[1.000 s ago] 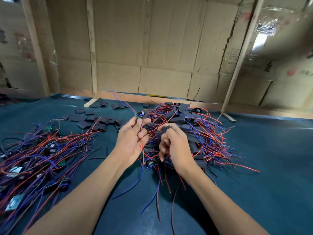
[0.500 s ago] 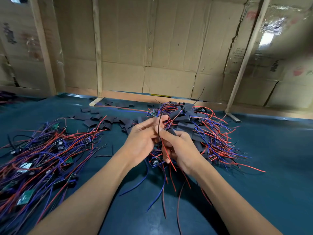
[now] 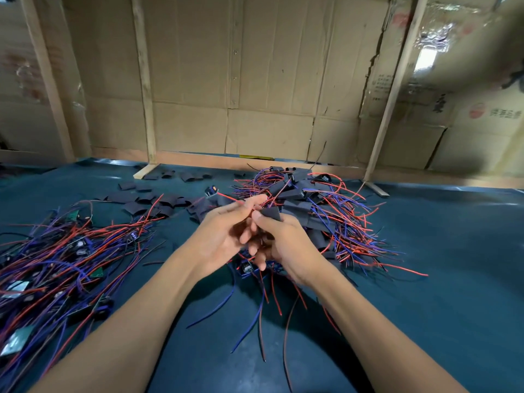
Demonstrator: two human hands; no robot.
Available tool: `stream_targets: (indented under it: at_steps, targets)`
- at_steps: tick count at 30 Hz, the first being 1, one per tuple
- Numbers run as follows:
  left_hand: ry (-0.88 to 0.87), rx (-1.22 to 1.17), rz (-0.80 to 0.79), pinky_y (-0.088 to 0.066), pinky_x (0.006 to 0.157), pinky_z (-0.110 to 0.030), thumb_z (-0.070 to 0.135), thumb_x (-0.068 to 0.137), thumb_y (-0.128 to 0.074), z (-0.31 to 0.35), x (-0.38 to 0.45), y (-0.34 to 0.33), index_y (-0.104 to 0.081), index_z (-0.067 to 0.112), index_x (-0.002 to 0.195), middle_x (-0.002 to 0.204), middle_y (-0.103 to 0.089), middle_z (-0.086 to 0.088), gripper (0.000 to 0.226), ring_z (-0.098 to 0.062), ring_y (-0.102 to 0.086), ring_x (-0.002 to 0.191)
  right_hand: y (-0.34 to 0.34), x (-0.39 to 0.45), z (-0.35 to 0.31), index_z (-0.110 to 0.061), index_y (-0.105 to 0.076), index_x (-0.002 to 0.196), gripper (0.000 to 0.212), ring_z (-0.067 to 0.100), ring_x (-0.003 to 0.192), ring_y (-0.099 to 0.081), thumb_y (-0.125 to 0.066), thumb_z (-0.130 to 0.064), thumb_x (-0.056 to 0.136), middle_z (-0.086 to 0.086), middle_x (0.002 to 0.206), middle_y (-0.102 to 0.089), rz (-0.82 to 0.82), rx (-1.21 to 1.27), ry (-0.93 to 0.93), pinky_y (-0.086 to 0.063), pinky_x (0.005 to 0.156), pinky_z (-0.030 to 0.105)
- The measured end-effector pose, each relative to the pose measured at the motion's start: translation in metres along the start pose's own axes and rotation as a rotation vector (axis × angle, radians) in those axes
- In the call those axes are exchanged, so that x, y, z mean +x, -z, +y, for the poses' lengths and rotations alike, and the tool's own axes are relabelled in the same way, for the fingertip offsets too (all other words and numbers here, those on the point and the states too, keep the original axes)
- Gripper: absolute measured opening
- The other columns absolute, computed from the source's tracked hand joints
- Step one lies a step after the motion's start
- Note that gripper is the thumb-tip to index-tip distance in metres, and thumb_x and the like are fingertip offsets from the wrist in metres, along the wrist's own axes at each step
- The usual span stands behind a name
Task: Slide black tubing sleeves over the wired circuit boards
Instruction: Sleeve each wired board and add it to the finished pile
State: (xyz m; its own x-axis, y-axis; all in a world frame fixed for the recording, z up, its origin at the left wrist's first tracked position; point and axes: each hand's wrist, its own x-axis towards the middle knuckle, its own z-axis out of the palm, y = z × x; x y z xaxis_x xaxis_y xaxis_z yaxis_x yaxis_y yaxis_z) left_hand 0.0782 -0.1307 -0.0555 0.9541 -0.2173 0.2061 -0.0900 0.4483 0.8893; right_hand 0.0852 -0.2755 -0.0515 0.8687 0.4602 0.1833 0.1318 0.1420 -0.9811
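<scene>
Pinched in the left hand (image 3: 224, 234) are red wires (image 3: 231, 198); the right hand (image 3: 286, 239) pinches a black sleeve (image 3: 270, 214) just beside them, above the sleeved pile (image 3: 312, 205). Risk, as judged: loose wire ends splay and snag the sleeve mouth, or trailing leads tangle below.

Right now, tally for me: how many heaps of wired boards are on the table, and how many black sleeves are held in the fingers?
Heaps of wired boards: 2 (bare heap, sleeved heap)
Sleeves held: 1, black sleeve pinched by right hand; left hand pinches a red wire
Total: 3
</scene>
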Motion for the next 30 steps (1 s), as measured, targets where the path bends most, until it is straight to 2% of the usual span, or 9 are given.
stream_targets:
  at_steps: [2, 5, 9, 13, 16, 19, 22, 26, 30]
  targets:
    - [0.011, 0.031, -0.014, -0.051, 0.053, -0.048, 0.027, 0.099, -0.053, -0.003, 0.0, 0.0, -0.065, 0.009, 0.125, 0.06, -0.045, -0.013, 0.034, -0.028, -0.049, 0.049, 0.001, -0.001, 0.001, -0.009, -0.049, 0.079, 0.032, 0.021, 0.045, -0.048, -0.045, -0.023, 0.108, 0.009, 0.062, -0.059, 0.001, 0.021, -0.018, -0.037, 0.035, 0.022]
    - [-0.013, 0.073, 0.098, -0.048, 0.059, -0.046, 0.032, 0.098, -0.054, -0.005, 0.002, 0.001, -0.067, 0.009, 0.104, 0.066, -0.05, -0.011, 0.027, -0.027, -0.05, 0.049, -0.003, -0.002, 0.004, -0.013, -0.045, 0.078, 0.039, 0.018, 0.039, -0.042, -0.042, -0.037, 0.108, 0.004, 0.054, -0.049, -0.007, -0.01, -0.059, -0.036, 0.035, 0.02]
    - [-0.05, 0.049, 0.208, -0.051, 0.047, -0.03, 0.035, 0.093, -0.059, -0.005, 0.002, 0.001, -0.066, 0.011, 0.095, 0.064, -0.057, -0.006, 0.026, -0.02, -0.056, 0.049, -0.005, -0.002, 0.005, -0.015, -0.044, 0.073, 0.044, 0.015, 0.037, -0.036, -0.042, -0.042, 0.108, 0.003, 0.053, -0.043, -0.017, -0.018, -0.075, -0.033, 0.035, 0.02]
    - [-0.077, 0.04, 0.356, -0.041, 0.04, -0.017, 0.031, 0.091, -0.064, -0.008, 0.007, 0.004, -0.072, 0.013, 0.089, 0.067, -0.062, 0.001, 0.02, -0.008, -0.05, 0.052, -0.003, -0.001, 0.005, -0.015, -0.042, 0.073, 0.042, 0.014, 0.036, -0.034, -0.042, -0.038, 0.108, -0.002, 0.05, -0.041, -0.032, -0.088, -0.074, -0.031, 0.035, 0.02]
    - [-0.038, 0.076, 0.294, -0.048, 0.046, -0.022, 0.034, 0.094, -0.061, -0.011, 0.006, 0.005, -0.072, 0.009, 0.1, 0.067, -0.059, -0.002, 0.028, -0.013, -0.051, 0.054, -0.006, -0.002, 0.009, -0.016, -0.042, 0.073, 0.04, 0.013, 0.036, -0.032, -0.043, -0.036, 0.108, -0.001, 0.052, -0.039, -0.007, -0.102, -0.065, -0.031, 0.033, 0.019]
    - [0.023, 0.088, 0.115, -0.055, 0.064, -0.033, 0.034, 0.091, -0.062, -0.009, 0.002, 0.002, -0.068, 0.002, 0.112, 0.079, -0.059, -0.009, 0.039, -0.02, -0.055, 0.067, -0.004, -0.003, 0.008, -0.016, -0.041, 0.074, 0.039, 0.012, 0.034, -0.028, -0.044, -0.035, 0.108, -0.005, 0.049, -0.035, 0.069, -0.062, -0.051, -0.03, 0.033, 0.018]
    - [0.017, 0.06, 0.109, -0.047, 0.08, -0.036, 0.029, 0.088, -0.065, -0.008, -0.001, -0.001, -0.066, 0.003, 0.112, 0.087, -0.056, -0.011, 0.035, -0.021, -0.05, 0.077, -0.001, -0.003, 0.005, -0.016, -0.041, 0.075, 0.038, 0.01, 0.033, -0.025, -0.046, -0.035, 0.107, -0.005, 0.048, -0.03, 0.076, -0.016, -0.078, -0.028, 0.035, 0.016]
    - [-0.018, 0.047, 0.164, -0.05, 0.069, -0.028, 0.028, 0.085, -0.066, -0.009, -0.003, -0.001, -0.069, 0.013, 0.085, 0.074, -0.06, -0.005, 0.016, -0.017, -0.054, 0.068, -0.004, -0.004, 0.005, -0.017, -0.042, 0.072, 0.039, 0.01, 0.032, -0.025, -0.049, -0.037, 0.105, -0.005, 0.049, -0.03, 0.057, 0.004, -0.087, -0.028, 0.035, 0.016]
    - [-0.037, 0.05, 0.196, -0.05, 0.06, -0.024, 0.029, 0.085, -0.064, -0.011, -0.001, -0.006, -0.074, 0.018, 0.074, 0.064, -0.059, -0.001, 0.018, -0.013, -0.053, 0.059, 0.0, -0.005, 0.003, -0.017, -0.043, 0.071, 0.04, 0.011, 0.034, -0.025, -0.051, -0.038, 0.105, -0.004, 0.05, -0.031, 0.04, 0.0, -0.072, -0.028, 0.036, 0.017]
